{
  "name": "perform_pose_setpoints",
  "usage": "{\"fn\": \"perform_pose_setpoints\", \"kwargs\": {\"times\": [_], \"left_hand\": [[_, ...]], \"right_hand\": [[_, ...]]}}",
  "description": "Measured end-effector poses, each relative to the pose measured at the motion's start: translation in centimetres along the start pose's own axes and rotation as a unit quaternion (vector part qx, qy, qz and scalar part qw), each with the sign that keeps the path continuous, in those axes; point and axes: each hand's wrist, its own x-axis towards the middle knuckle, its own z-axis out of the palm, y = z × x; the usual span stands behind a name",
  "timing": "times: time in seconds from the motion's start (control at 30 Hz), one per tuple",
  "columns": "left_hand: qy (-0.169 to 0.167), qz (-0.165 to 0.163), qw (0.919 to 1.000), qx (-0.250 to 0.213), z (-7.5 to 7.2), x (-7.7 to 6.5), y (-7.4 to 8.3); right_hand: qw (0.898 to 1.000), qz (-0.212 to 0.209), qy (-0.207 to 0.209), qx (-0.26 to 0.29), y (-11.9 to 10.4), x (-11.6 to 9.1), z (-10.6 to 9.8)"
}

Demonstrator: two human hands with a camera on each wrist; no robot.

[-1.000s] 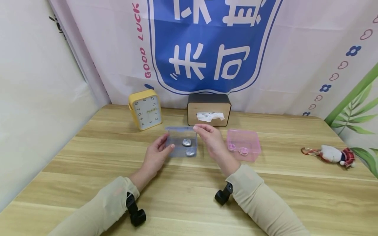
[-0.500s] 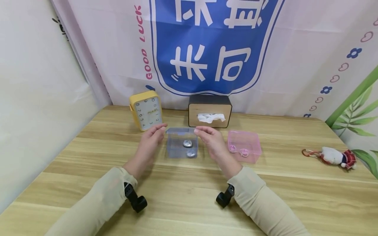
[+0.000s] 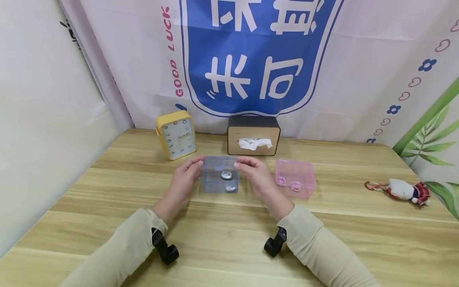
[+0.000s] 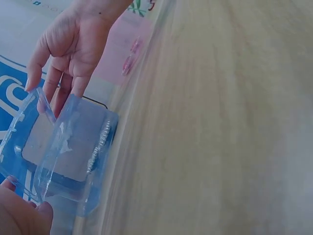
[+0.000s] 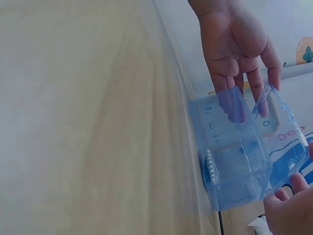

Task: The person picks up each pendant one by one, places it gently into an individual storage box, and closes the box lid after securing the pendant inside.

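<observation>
A see-through blue plastic box [image 3: 211, 186] stands mid-table, its hinged lid [image 3: 219, 161] partly raised. My left hand [image 3: 182, 180] holds the lid's left side, thumb at the corner as the right wrist view shows. On the opposite side, my right hand [image 3: 259, 175] has its thumb at the lid's right corner, fingers alongside the box. Inside lies a silvery oval piece [image 3: 226, 175] with a beaded edge [image 5: 211, 165]; a second silvery shape shows below it through the front wall.
To the right stands a clear pink box [image 3: 305, 191] with pink ring-shaped pieces [image 3: 295, 186] in it. Behind are a yellow clock [image 3: 177, 137] and a tissue box [image 3: 234, 139]. A plush keychain [image 3: 401, 189] lies far right.
My left hand has left the box's lower left side and moved up to the lid. The lid has tilted forward and down, with my right hand still at its right corner.
</observation>
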Motion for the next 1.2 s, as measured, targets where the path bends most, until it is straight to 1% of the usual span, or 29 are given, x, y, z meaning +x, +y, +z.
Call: {"fn": "perform_pose_setpoints", "kwargs": {"times": [0.13, 0.37, 0.53, 0.7, 0.83, 0.93, 1.03, 1.2], "left_hand": [[-0.003, -0.004, 1.0000, 0.006, -0.1, -0.2, -0.2], [0.006, -0.007, 0.9999, 0.004, -0.1, -0.3, -1.0], [0.013, -0.003, 0.9998, 0.014, 0.1, -0.4, -1.4], [0.020, 0.002, 0.9996, 0.020, 0.2, -0.6, -1.5], [0.027, 0.015, 0.9993, 0.019, 0.3, -0.6, -1.9], [0.031, 0.023, 0.9990, 0.022, 0.3, -0.6, -2.1], [0.034, 0.023, 0.9989, 0.023, 0.4, -0.6, -2.3], [0.037, 0.025, 0.9990, 0.005, 0.6, -0.5, -2.7]], "right_hand": [[1.000, 0.008, -0.004, -0.013, 0.2, -0.1, -0.1], [0.999, 0.024, -0.012, -0.024, 0.6, -0.4, -0.2], [0.999, 0.029, -0.001, -0.023, 0.9, -0.5, -0.2], [1.000, 0.024, 0.008, -0.014, 1.3, -0.5, 0.0], [0.999, 0.024, 0.017, -0.011, 1.5, -0.6, 0.1], [1.000, 0.024, 0.017, -0.010, 1.6, -0.7, 0.1], [1.000, 0.022, 0.016, -0.004, 1.7, -0.7, 0.1], [1.000, 0.013, 0.021, 0.011, 2.1, -0.8, 0.2]]}}
